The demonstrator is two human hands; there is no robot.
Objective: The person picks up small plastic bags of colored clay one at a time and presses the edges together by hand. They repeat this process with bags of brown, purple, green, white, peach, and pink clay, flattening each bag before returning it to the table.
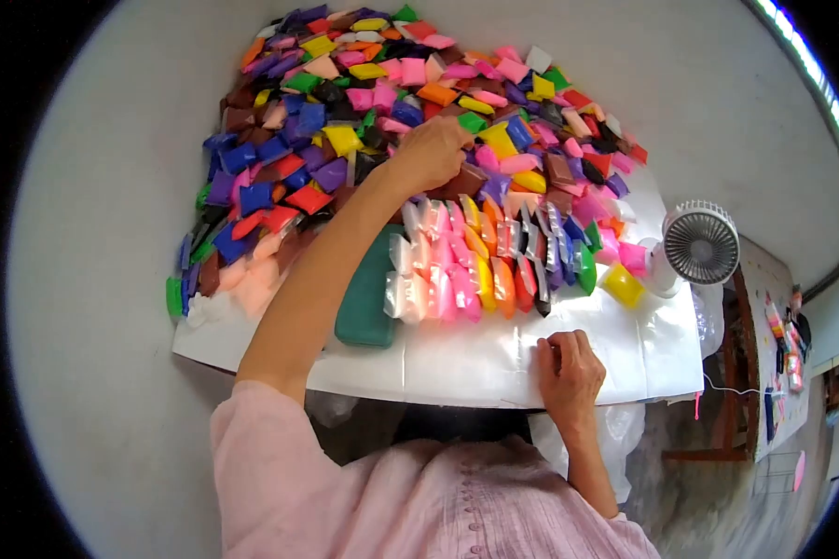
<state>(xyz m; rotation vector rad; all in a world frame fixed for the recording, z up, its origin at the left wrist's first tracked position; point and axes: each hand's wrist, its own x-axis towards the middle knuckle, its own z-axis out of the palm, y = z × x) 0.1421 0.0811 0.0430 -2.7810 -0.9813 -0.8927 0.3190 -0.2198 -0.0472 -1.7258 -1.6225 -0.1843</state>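
My left hand (433, 156) reaches beyond the green box (367, 303), fingers bent down among the pile of coloured packets (309, 119); I can't tell whether they grip one. My right hand (570, 371), well apart from it, lies right of the box at the near edge of the white table (475, 363), fingers curled. Between my hands, rows of packets (480, 265) stand just right of the box. Farther right of it is a white fan (701, 244).

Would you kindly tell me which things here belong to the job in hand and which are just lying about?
Job: left hand, heaped coloured packets, rows of packets.

Seemingly just lying about: white fan, perhaps the green item.
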